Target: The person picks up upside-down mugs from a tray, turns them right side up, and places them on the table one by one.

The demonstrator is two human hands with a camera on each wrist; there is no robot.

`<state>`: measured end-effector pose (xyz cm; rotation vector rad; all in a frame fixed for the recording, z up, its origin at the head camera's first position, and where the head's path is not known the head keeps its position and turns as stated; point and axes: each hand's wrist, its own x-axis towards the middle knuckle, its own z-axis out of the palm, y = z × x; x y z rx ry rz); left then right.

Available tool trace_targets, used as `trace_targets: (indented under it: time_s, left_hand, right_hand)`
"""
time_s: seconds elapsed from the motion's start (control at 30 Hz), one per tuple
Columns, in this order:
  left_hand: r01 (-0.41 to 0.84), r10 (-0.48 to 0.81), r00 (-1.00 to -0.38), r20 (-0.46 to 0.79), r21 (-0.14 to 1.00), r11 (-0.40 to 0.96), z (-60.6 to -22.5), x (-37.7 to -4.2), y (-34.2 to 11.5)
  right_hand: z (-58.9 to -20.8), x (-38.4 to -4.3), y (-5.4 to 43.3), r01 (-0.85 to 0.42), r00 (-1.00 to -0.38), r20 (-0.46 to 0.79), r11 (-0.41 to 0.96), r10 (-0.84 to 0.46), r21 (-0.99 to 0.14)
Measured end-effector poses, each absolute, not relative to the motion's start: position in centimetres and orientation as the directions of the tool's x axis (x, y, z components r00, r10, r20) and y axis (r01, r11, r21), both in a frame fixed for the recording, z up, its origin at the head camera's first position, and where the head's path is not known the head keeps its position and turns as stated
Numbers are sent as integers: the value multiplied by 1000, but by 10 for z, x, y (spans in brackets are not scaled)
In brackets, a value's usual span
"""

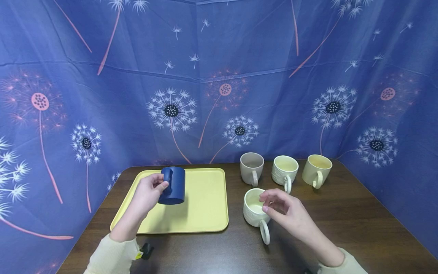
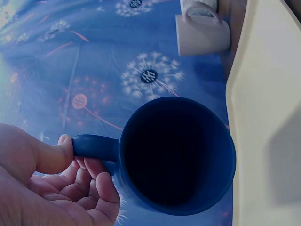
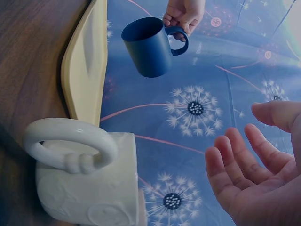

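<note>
My left hand pinches the handle of a dark blue mug between thumb and fingers. The mug hangs over the yellow tray, and its shadow falls on it. Its dark inside faces the camera in the left wrist view. On the right, a white mug with a raised pattern stands on the table, its handle towards me. My right hand hovers at that mug's right side with fingers spread and slightly bent, holding nothing. In the right wrist view a gap shows between these fingers and the white mug.
Behind the white mug stand a grey mug, another patterned white mug and a pale yellow mug in a row. A blue dandelion-print cloth hangs along the back of the brown table.
</note>
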<state>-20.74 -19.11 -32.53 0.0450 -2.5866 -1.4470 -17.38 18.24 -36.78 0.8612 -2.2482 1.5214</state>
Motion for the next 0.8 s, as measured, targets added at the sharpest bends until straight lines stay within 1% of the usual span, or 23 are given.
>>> trace_targets:
  time_s: [0.37, 0.53, 0.8]
  left_hand:
    - [110, -6, -991, 130, 861, 497, -315, -191, -174]
    - [144, 47, -989, 140, 854, 501, -311, -184, -166]
    - [199, 129, -979, 155, 840, 505, -305, -178, -151]
  right_hand:
    - [-359, -171, 173, -688, -726, 627, 302, -281, -660]
    - [-357, -170, 171, -700, -714, 643, 319, -277, -639]
    - [-355, -170, 167, -731, -681, 678, 308, -276, -609]
